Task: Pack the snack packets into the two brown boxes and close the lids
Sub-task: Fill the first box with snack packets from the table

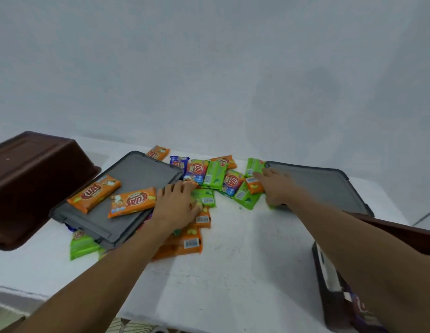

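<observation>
Several orange, green and blue snack packets (210, 175) lie heaped mid-table. My left hand (176, 205) rests flat on the packets beside a grey lid (142, 174), fingers spread. Two orange packets (95, 192) lie on top of that lid. My right hand (276, 186) reaches over green and orange packets next to a second grey lid (322, 186), fingers extended and touching them. One brown box (29, 183) lies upside down at the far left. The other brown box (334, 292) stands at the right edge under my right forearm, with a packet inside.
The white table (233, 265) has its front edge near the bottom of the view. A pale wall rises right behind it. More green packets (82, 245) poke out from under the left lid.
</observation>
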`<state>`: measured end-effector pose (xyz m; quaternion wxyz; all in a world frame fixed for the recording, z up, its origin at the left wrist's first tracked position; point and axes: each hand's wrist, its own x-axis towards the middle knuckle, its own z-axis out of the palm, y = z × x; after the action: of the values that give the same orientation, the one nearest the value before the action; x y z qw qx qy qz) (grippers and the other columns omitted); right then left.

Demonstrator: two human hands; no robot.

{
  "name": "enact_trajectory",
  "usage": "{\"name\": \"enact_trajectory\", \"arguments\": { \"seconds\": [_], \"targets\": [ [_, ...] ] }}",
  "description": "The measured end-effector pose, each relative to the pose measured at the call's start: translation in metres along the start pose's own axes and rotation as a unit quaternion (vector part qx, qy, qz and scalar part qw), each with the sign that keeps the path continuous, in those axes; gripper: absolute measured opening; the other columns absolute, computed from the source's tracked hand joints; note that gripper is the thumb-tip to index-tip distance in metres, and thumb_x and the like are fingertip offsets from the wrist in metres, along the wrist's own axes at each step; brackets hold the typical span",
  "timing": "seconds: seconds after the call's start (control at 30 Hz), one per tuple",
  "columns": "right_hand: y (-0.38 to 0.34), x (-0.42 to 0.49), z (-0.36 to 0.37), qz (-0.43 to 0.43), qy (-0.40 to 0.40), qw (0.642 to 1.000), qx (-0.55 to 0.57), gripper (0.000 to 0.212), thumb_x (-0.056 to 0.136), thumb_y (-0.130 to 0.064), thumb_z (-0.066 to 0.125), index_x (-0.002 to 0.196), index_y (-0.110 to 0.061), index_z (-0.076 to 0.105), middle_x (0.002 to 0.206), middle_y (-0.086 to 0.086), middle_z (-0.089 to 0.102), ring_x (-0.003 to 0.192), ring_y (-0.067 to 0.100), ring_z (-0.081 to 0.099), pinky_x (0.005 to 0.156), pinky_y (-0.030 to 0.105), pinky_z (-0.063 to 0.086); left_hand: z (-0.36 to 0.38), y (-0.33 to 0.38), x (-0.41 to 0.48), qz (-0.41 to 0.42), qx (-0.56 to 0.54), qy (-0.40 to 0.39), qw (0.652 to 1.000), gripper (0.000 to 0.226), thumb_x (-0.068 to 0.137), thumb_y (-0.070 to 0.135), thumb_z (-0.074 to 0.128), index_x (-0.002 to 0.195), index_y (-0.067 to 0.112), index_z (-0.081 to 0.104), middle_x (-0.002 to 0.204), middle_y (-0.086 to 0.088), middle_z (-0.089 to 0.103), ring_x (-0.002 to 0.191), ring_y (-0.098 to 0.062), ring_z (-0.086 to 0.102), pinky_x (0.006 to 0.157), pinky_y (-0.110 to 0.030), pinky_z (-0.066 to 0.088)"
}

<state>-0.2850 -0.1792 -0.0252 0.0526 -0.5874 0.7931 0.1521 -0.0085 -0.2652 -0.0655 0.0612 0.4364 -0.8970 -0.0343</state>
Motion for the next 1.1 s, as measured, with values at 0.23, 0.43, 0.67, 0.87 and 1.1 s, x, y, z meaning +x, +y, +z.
{"name": "enact_trajectory", "arguments": {
  "seconds": [0.23, 0.43, 0.67, 0.87, 1.1],
  "targets": [
    [-0.01, 0.009, 0.01, -0.029, 0.042, 0.995, -0.086, 0.063, 0.088, -0.019, 0.059, 0.145, -0.024, 0.031, 0.138, 0.008, 0.044, 0.128, 0.029, 0.045, 0.103, 0.049, 0.035, -0.008, -0.014, 0.014, 0.053, -0.099, 0.014, 0.994, 0.045, 0.091, 0.031, 0.062, 0.131, 0.019, 0.047, 0.129, -0.005, 0.053, 0.114, -0.026, 0.049, 0.092, -0.041, 0.046],
    [-0.029, -0.007, -0.021, -0.066, 0.049, 0.975, 0.205, 0.023, 0.098, -0.02, 0.047, 0.119, -0.011, 0.053, 0.102, 0.008, 0.065, 0.091, 0.025, 0.065, 0.077, 0.035, 0.052, -0.029, -0.025, 0.023, 0.034, -0.201, 0.074, 0.976, 0.03, 0.103, 0.022, 0.04, 0.129, 0.011, 0.05, 0.11, -0.012, 0.065, 0.093, -0.029, 0.062, 0.075, -0.04, 0.052],
    [-0.011, -0.045, -0.054, -0.021, -0.062, 0.867, 0.493, 0.027, 0.09, -0.013, 0.059, 0.118, -0.014, 0.059, 0.109, 0.011, 0.07, 0.089, 0.024, 0.071, 0.075, 0.033, 0.057, -0.054, -0.005, 0.033, -0.001, -0.346, -0.02, 0.938, 0.032, 0.105, 0.024, 0.035, 0.121, 0.006, 0.055, 0.09, -0.004, 0.062, 0.073, -0.015, 0.056, 0.064, -0.029, 0.043],
    [0.032, -0.109, -0.062, -0.058, -0.054, 0.826, 0.558, 0.023, 0.088, -0.012, 0.067, 0.109, -0.019, 0.059, 0.098, 0.009, 0.071, 0.079, 0.022, 0.069, 0.064, 0.031, 0.056, -0.078, 0.064, 0.016, 0.014, -0.357, -0.108, 0.928, 0.031, 0.094, 0.036, 0.057, 0.118, 0.023, 0.042, 0.1, -0.003, 0.059, 0.083, -0.018, 0.06, 0.075, -0.036, 0.05],
    [0.12, -0.202, -0.039, -0.031, -0.012, 0.857, 0.515, 0.036, 0.081, -0.028, 0.076, 0.111, -0.013, 0.061, 0.098, 0.007, 0.074, 0.082, 0.021, 0.072, 0.072, 0.034, 0.057, -0.098, 0.171, -0.012, 0.107, -0.252, -0.132, 0.953, 0.056, 0.076, 0.044, 0.074, 0.114, 0.027, 0.036, 0.102, -0.001, 0.062, 0.078, -0.014, 0.063, 0.068, -0.032, 0.055]
  ]
}}
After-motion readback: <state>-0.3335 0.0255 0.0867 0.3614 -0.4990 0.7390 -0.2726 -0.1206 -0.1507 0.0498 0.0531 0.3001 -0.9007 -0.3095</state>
